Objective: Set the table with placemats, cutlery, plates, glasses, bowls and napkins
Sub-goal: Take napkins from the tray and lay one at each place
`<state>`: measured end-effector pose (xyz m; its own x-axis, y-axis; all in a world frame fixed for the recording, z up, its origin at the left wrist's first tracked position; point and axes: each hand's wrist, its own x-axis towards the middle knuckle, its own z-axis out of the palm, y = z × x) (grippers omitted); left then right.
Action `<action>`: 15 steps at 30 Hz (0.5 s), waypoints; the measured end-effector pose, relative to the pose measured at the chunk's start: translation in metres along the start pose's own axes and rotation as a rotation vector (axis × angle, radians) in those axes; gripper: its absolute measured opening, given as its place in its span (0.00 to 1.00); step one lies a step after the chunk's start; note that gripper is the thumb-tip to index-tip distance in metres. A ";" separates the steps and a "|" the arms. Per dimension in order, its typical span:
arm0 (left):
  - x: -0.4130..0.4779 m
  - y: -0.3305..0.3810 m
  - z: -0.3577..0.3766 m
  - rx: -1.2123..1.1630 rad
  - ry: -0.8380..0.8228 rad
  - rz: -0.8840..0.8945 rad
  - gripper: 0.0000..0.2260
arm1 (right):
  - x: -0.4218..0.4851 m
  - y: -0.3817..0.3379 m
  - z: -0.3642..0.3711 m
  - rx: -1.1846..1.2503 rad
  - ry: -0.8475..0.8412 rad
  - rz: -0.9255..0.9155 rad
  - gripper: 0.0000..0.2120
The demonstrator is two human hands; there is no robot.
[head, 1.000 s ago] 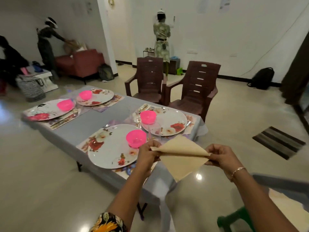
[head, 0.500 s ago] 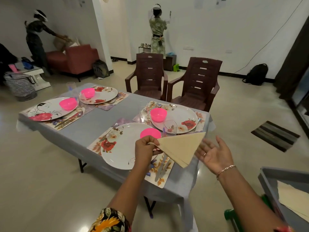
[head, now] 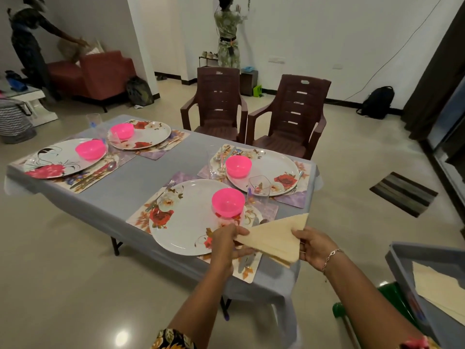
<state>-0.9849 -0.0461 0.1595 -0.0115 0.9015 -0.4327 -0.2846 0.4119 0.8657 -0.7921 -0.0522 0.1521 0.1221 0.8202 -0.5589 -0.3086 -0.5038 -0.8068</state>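
Low in the middle of the frame, your left hand (head: pixel 225 241) pinches one corner of a soft beige napkin (head: pixel 274 238) folded into a triangle, and your right hand (head: pixel 315 246) curls its fingers (head: pixel 303 251) round the opposite edge. The napkin hangs over the floral placemat (head: pixel 247 270), just right of the glossy round plate (head: pixel 186 222) carrying a pink plastic bowl (head: pixel 227 202).

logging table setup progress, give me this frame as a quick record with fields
hands: left hand and right hand both grip the folded napkin
napkin state: beige triangle, held up at the table's near corner, not yet laid down
nearest setting: plate on placemat, pink bowl on the plate, glass beside it
table: four plates, each with a pink bowl
napkins laid: none visible
spare napkins: in grey tray, right
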 end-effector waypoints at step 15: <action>0.041 -0.079 0.041 0.430 0.083 -0.001 0.09 | 0.089 -0.010 -0.049 -0.465 0.005 -0.016 0.19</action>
<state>-0.9236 -0.0358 0.0834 -0.0939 0.8944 -0.4373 0.1407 0.4468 0.8835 -0.7317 0.0126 0.1009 0.1282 0.8283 -0.5454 0.1492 -0.5598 -0.8151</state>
